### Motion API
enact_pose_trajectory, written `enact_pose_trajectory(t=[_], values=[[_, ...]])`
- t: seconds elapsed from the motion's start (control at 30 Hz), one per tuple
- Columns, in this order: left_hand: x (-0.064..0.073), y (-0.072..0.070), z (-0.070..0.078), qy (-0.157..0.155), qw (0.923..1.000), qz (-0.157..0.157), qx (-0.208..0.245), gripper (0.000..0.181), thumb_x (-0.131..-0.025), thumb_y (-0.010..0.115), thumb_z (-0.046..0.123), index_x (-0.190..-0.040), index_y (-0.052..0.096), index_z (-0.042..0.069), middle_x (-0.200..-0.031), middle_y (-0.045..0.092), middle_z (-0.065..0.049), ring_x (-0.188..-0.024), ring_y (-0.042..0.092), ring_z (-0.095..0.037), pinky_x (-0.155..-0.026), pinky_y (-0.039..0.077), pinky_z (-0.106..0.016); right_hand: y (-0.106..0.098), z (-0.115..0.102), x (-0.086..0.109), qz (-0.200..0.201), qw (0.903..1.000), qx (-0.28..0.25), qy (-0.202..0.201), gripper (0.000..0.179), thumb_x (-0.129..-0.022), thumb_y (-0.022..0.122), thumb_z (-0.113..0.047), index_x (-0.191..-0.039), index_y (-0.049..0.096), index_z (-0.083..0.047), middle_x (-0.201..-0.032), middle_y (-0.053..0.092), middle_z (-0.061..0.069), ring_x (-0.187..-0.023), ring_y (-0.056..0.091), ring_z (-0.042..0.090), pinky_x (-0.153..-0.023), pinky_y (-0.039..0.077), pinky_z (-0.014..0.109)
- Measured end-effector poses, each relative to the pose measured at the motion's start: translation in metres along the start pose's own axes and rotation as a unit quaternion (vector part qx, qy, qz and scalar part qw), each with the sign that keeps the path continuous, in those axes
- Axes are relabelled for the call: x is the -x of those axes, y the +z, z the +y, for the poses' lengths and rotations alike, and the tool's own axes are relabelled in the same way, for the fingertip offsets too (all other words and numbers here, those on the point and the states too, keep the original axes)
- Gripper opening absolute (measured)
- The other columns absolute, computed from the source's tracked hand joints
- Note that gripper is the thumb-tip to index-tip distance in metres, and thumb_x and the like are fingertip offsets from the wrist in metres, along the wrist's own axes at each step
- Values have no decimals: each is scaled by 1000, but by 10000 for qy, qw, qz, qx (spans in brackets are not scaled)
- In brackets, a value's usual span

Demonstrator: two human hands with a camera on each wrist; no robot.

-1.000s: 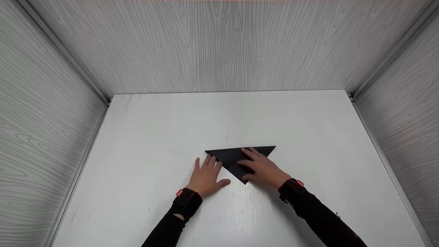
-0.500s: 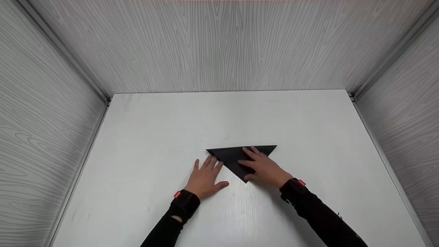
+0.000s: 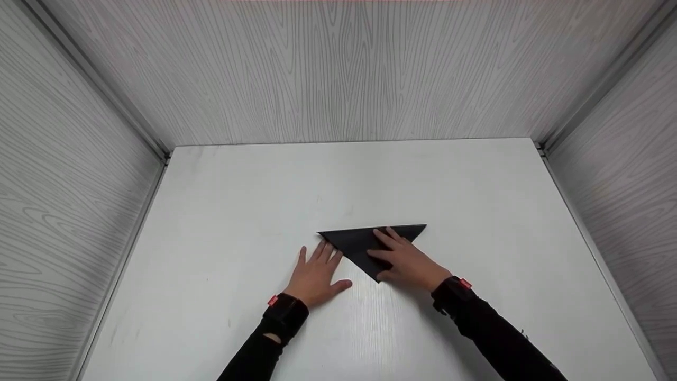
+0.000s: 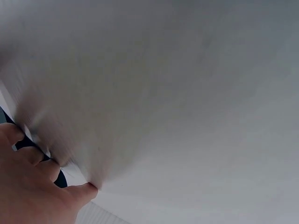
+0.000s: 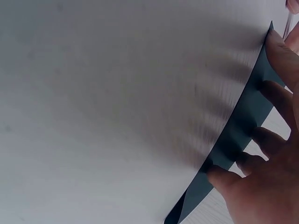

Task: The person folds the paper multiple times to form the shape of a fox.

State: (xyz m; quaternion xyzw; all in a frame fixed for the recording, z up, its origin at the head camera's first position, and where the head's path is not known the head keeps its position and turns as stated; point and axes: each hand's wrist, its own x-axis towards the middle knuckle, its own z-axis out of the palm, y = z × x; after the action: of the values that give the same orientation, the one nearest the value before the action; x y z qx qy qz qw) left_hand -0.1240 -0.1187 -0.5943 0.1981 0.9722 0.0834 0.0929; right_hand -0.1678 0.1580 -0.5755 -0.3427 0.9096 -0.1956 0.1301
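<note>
A sheet of black paper (image 3: 351, 243), folded to a triangle, lies on the white table (image 3: 238, 201) with its long edge at the far side and a corner pointing toward the person. My right hand (image 3: 410, 263) rests on its right half, fingers spread over the surface; the right wrist view shows these fingertips on the dark paper (image 5: 243, 116). At the paper's left slanting edge are the fingertips of my left hand (image 3: 313, 275), which lies spread out with the thumb pointing right. In the left wrist view only a dark strip of paper shows beyond the left fingers (image 4: 44, 168).
Grey wood-grain panels enclose the table: a back panel (image 3: 338, 74), a left panel (image 3: 69, 201) and a right panel (image 3: 624, 201). Black wrist bands (image 3: 285, 316) and dark sleeves (image 3: 502, 333) cover the arms.
The left hand has shifted very slightly to the left and toward the person. The right hand and the paper have hardly moved.
</note>
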Motion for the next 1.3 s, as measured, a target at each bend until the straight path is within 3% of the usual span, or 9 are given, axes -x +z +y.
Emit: enact_pose_trajectory(t=[0.63,1.0,1.07,1.17,1.3], values=[[1,2,-1,-103,9997,-2,220,85,-100,52,70,-165,38,16,-174,32,-13,-164,26,-32,-128,20,-69,0,1,-1,-212,9997,-15,73,61,-97,75,-35,-152,58,-16,-175,25,18,-164,15,47,-122,31,72],[-1,-5,2,-206,9989,21,413,86,-96,65,62,-160,45,8,-170,39,-16,-163,28,-37,-127,25,-68,2,3,-2,-243,9993,-195,200,61,-97,76,-34,-153,57,-17,-176,24,16,-164,14,48,-124,29,71],[-1,-6,1,-231,9990,190,336,80,-98,66,57,-157,49,6,-167,44,-16,-161,33,-37,-127,30,-65,1,3,-2,-264,9991,-209,254,61,-97,76,-34,-153,58,-18,-176,24,14,-164,14,47,-125,29,70],[-3,-7,1,-211,9963,822,123,55,-101,67,42,-140,65,2,-151,61,-16,-148,51,-34,-123,40,-57,0,2,-1,-272,9989,-221,317,60,-97,77,-34,-152,58,-18,-176,25,14,-164,15,47,-125,28,70],[-8,-8,6,-112,9841,1760,-187,24,-100,69,24,-112,76,4,-123,71,-13,-123,66,-30,-114,50,-46,-1,-1,0,-325,9982,-274,430,61,-96,78,-35,-152,59,-19,-176,25,13,-165,14,45,-126,27,69]])
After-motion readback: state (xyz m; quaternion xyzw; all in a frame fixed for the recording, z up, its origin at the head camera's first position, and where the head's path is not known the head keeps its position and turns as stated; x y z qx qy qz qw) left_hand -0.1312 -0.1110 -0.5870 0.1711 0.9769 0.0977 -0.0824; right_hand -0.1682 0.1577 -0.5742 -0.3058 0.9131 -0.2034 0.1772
